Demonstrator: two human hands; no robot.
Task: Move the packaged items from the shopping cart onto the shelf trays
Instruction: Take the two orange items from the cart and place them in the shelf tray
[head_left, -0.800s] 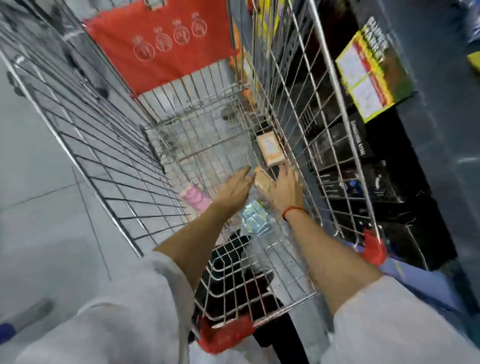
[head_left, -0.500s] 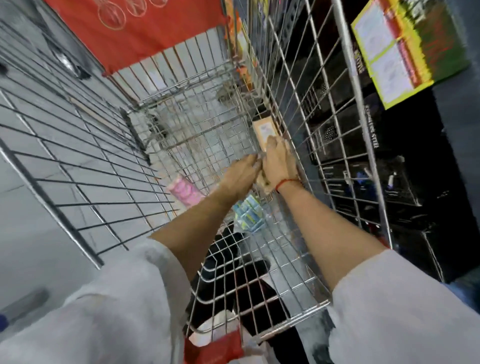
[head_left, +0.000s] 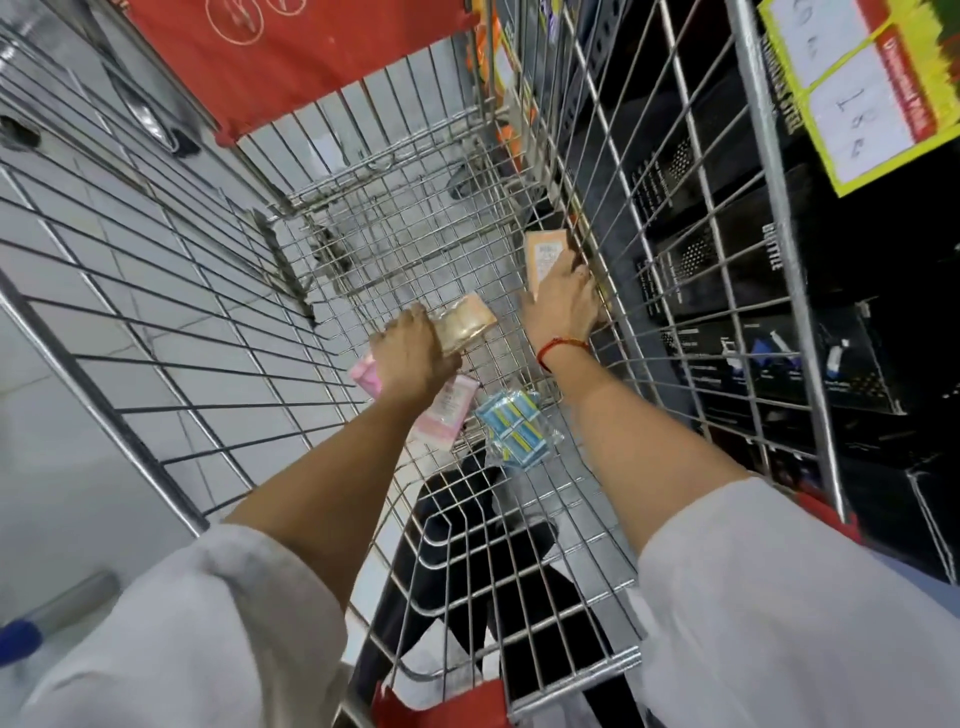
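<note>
Both arms reach down into the wire shopping cart. My left hand grips a tan clear-wrapped packet just above the cart floor. My right hand rests on an orange-tan box that leans against the cart's right wall, fingers over its lower end. A pink packet lies on the floor under my left wrist. Next to it, between my forearms, lies a blue and white wrapped pack.
Dark shelving with black boxed goods stands right of the cart. A yellow-edged price sign hangs at top right. A red panel covers the cart's far end. Grey tiled floor lies to the left.
My hands were together at mid-cart. Now they have parted: the left holds the tan packet, the right has moved forward onto the orange box by the right wall. The camera has leaned closer.
</note>
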